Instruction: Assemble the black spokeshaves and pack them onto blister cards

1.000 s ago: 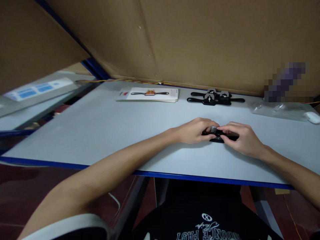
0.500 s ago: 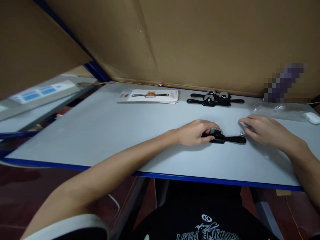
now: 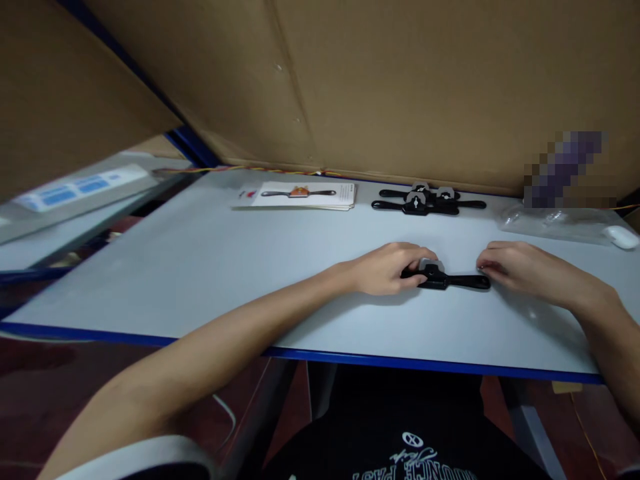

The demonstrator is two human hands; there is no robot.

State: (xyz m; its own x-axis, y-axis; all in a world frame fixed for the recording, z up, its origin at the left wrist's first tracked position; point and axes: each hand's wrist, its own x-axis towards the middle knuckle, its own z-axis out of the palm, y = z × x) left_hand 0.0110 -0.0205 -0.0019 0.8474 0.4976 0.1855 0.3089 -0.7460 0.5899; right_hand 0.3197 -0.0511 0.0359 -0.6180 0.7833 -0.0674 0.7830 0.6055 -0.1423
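Observation:
A black spokeshave [image 3: 434, 279] with a grey metal blade plate lies on the table in front of me. My left hand [image 3: 393, 268] is closed around its left handle, thumb on the near side and fingers on the far side. Just beyond the tip of the right handle, my right hand [image 3: 520, 263] is closed in a pinch. A small shiny metal piece [image 3: 481, 269] shows at its fingertips, mostly hidden, too small to name. Farther back, several assembled black spokeshaves [image 3: 416, 205] lie grouped together, with silvery screws on their blade plates.
A stack of printed cards [image 3: 305, 195] picturing a spokeshave lies at the back left. Clear plastic bags [image 3: 555, 221] and a white rounded object [image 3: 621, 237] are at the back right. Cardboard [image 3: 400, 87] walls the table's rear; a blue edge [image 3: 400, 360] runs along its front.
My right thumb and fingers have come together over the small shiny piece that lay by the handle's end. My left hand keeps its hold on the spokeshave. The view has shifted slightly.

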